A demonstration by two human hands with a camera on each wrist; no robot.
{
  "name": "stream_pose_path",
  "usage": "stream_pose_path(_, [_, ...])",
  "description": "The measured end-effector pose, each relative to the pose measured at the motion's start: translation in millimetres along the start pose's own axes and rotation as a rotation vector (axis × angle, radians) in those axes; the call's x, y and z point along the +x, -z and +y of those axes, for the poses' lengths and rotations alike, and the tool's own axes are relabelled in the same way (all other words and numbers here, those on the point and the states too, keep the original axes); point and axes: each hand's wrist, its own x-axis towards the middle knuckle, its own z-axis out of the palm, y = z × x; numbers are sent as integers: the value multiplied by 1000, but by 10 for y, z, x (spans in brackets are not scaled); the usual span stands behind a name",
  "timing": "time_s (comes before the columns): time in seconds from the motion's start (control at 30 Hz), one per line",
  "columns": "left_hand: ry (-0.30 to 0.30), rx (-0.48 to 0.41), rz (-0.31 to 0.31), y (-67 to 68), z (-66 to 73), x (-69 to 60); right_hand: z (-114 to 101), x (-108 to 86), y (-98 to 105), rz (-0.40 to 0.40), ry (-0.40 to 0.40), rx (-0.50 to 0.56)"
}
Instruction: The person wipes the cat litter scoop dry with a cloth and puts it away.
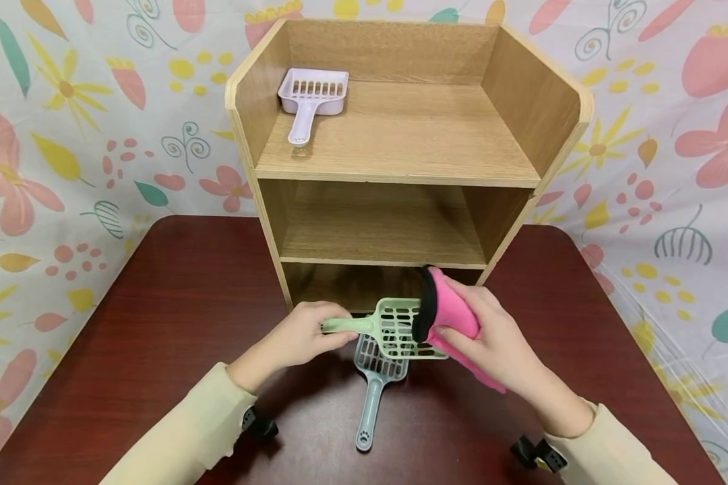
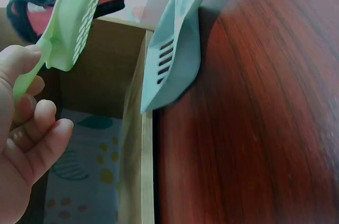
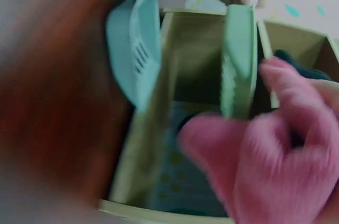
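Observation:
My left hand pinches the handle of a pale green litter scoop with a slotted head, held level above the table. A bunched pink cloth with a black edge is in my right hand. In the head view the cloth overlaps the far end of the green scoop's head; the right wrist view is blurred, and whether they touch I cannot tell. Below the green scoop, a blue-grey litter scoop lies on the dark red table, its handle towards me and its head partly covered from above.
A wooden shelf unit stands at the back of the table. On its top level, at the left, a lilac litter scoop lies with its head in or over a shallow lilac holder. Flower-patterned cloth hangs behind and beside the table.

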Motion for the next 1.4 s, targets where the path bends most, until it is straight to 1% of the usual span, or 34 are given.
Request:
stream_pose_path(0.07, [-7,19,-16,-6,21,24,-86,27,6,-17,99,-138])
stream_pose_path(0.13, [-15,29,-23,-16,44,47,-163,57,0,-53,182,-253])
stream_pose_path(0.23, [-17,15,-35,-28,76,72,-239,92,-35,-109,276,-364])
stream_pose_path(0.37, [-27,6,-30,-51,97,86,-285,129,-94,-145,365,-448])
stream_pose_path(0.53, [-49,8,12,-78,104,87,-307,192,-137,-122,437,-496])
stream_pose_path(0.67, [-57,-12,41,-91,110,77,-307,230,-172,-105,473,-537])
stream_pose_path(0.77, [-62,-12,50,-97,114,71,-289,231,-187,-92,480,-595])
stream_pose_path(0.83, [-66,-1,51,-102,110,67,-273,224,-183,-86,473,-636])
stream_pose_path(0.93, [-63,10,43,-107,96,58,-249,211,-156,-98,447,-691])
stream_pose_path(1.07, [-39,19,26,-99,74,29,-223,206,-98,-122,401,-728])
stream_pose_path(1.13, [-35,31,27,-89,66,21,-220,207,-74,-118,386,-727])
stream_pose_path(1.2, [-40,44,37,-80,61,24,-227,212,-66,-107,394,-702])
stream_pose_path(1.27, [-51,42,41,-78,61,41,-246,215,-81,-100,427,-666])
stream_pose_path(1.4, [-70,17,44,-95,75,88,-286,222,-140,-74,517,-605])
